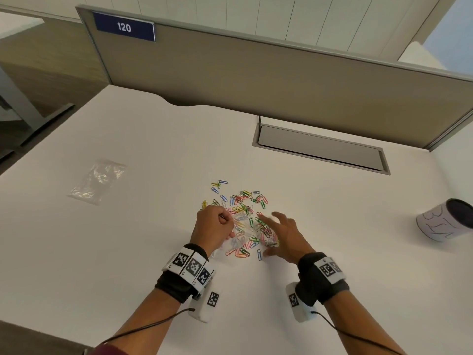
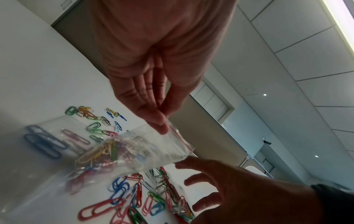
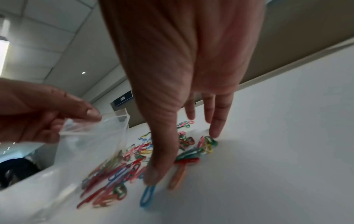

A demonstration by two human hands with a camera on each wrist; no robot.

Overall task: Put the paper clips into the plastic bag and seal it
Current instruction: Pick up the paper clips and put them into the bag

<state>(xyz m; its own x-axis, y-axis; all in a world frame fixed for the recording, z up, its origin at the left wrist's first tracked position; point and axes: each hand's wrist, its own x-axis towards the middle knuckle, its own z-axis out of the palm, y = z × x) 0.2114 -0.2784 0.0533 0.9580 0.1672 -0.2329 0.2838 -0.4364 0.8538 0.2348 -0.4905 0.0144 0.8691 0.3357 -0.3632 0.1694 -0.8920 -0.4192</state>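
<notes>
Across the white bench [image 1: 128, 129], a tan partition [image 1: 256, 80] with a "120" sign [image 1: 124, 27] fills the upper frame; a spare bag [image 1: 97, 181] lies left. Centre frame, left hand [image 1: 213, 228] pinches the plastic bag [image 2: 134, 150] by its rim, some clips inside. Right hand [image 1: 286, 237] spreads its fingers, tips down among the loose paper clips [image 1: 243, 198].

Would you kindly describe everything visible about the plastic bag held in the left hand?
The plastic bag is small, clear and crinkled, with a red strip along its open mouth. The left hand pinches its top edge, holding it tilted just above the paper clips scattered on the white table. Some coloured clips already sit bunched inside. The right hand reaches, fingers spread, toward the loose clips beside it. It is not sealed.
</notes>
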